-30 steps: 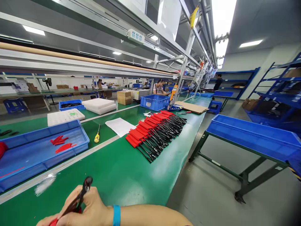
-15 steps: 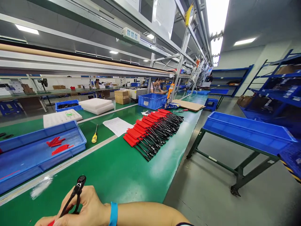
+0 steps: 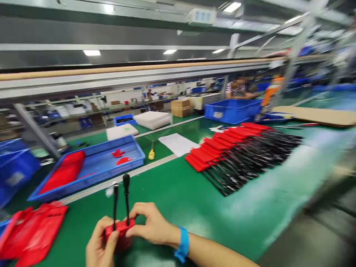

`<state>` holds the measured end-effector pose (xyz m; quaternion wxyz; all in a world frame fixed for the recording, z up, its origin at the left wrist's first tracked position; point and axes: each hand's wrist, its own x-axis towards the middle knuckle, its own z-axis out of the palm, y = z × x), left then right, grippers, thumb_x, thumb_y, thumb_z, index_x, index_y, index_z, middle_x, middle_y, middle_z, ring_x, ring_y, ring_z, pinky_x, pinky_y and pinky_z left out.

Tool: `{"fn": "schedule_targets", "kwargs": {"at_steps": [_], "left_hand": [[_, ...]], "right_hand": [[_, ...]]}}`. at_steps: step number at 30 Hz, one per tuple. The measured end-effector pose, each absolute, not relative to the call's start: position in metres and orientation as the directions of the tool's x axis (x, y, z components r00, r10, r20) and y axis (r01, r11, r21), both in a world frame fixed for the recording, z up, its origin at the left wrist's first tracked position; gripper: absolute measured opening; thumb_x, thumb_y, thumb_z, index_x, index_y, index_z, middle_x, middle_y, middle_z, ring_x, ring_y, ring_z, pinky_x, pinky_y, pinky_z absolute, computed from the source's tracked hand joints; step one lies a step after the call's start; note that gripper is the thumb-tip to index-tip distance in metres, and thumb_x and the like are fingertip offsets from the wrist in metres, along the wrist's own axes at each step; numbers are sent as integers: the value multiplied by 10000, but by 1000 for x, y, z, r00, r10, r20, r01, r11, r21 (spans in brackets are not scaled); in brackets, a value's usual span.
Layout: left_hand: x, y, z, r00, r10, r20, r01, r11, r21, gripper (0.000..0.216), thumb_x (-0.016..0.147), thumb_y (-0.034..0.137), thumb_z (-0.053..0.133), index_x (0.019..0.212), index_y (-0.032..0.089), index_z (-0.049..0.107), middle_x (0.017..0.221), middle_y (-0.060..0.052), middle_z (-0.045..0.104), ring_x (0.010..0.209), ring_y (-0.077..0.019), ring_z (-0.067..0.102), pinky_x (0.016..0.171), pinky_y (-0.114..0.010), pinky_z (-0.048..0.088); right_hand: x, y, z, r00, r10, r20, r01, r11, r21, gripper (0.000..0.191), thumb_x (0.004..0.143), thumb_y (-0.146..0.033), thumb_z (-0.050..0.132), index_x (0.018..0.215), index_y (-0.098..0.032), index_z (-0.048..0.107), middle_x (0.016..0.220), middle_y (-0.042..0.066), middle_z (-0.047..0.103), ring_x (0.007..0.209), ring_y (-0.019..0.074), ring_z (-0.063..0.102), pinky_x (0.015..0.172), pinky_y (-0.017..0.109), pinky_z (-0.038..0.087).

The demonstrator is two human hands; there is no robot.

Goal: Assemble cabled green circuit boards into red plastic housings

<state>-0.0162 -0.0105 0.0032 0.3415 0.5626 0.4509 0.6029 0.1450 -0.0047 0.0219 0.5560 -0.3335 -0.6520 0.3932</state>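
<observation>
A red-wrapped pack (image 3: 119, 234) is held between both my hands over the near part of the green bench, with two black cable leads (image 3: 126, 198) standing up from its top. My left hand (image 3: 100, 243) grips its left side, thumb in front. From the right, my right hand (image 3: 151, 224) pinches the pack's upper right edge; a blue band circles that wrist. Beyond to the right lies a long row of similar red packs (image 3: 204, 155), their black leads (image 3: 239, 167) pointing toward the near right. Flat red sleeves (image 3: 39, 233) are piled at the near left.
A shallow blue tray (image 3: 111, 172) at the left holds red pieces. Behind it lie a yellow-handled screwdriver (image 3: 151, 154) and white paper (image 3: 178, 144). A blue bin (image 3: 232, 111) and cardboard sheet (image 3: 319, 115) are farther back. A person (image 3: 240, 89) sits beyond.
My view has swung left, so the bench contents appear farther right. The pack and its leads now stand upright in view, and both hands show more fully, still holding it.
</observation>
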Motion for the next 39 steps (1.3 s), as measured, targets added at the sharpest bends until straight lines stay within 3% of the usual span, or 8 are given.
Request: {"fn": "schedule_targets", "kwargs": {"at_steps": [13,16,20,24,28,32,35,39], "left_hand": [[-19,-4,10,227,778,586,102,-617,780,129,757,278,663,800,189,581,743,-20,609,682,-139,571,635,-244,471],[-22,-1,18,290,606,740,140,-792,594,164,720,130,688,829,203,592,766,-16,669,725,-147,633,730,-289,518],[-23,1,16,486,318,814,285,-938,196,246,756,40,600,947,193,611,815,-43,709,854,-161,657,859,-330,509],[-25,3,8,600,303,740,444,-896,7,316,776,107,621,1039,283,634,957,-22,704,979,-160,616,995,-402,407],[-29,7,8,365,581,727,528,-773,352,676,599,513,742,1223,354,538,1383,-88,428,1283,-326,357,1075,-557,208],[-31,10,13,92,934,344,-15,-344,939,772,757,481,623,1411,276,267,1429,-143,361,1270,-286,398,1034,-467,323],[-30,11,16,256,965,56,-289,21,957,603,761,396,651,1284,155,473,1151,-165,613,1029,-249,591,926,-385,423],[-24,11,13,204,979,7,-329,62,942,348,696,354,721,925,102,649,823,-78,670,759,-168,615,725,-263,458]], "right_hand": [[157,-3,16,-196,818,542,106,567,-817,202,754,-372,688,693,-182,657,697,26,649,672,162,575,636,263,421],[161,5,16,-263,837,480,-28,491,-871,163,753,-355,698,812,-204,711,849,57,685,823,190,615,775,299,463],[162,8,19,-448,888,106,-247,-9,-969,414,824,-469,585,1134,-200,635,1039,102,668,951,228,616,876,396,460],[162,7,20,-577,814,71,-319,-145,-937,411,841,-419,591,1160,-162,624,998,96,682,869,205,631,817,346,482],[165,10,17,-500,862,83,-290,-77,-954,455,819,-419,622,1210,-188,592,975,73,697,785,189,640,706,301,511],[165,12,13,-526,845,98,-175,5,-985,495,799,-477,614,1207,-196,600,1109,83,664,927,257,628,791,367,517],[164,12,11,-531,837,132,-40,130,-991,456,818,-472,583,1171,-185,630,1139,81,653,1050,294,581,926,424,450],[164,13,6,-522,840,150,138,256,-957,426,874,-444,495,1186,-183,620,1113,83,666,1069,305,575,923,426,456]]}}
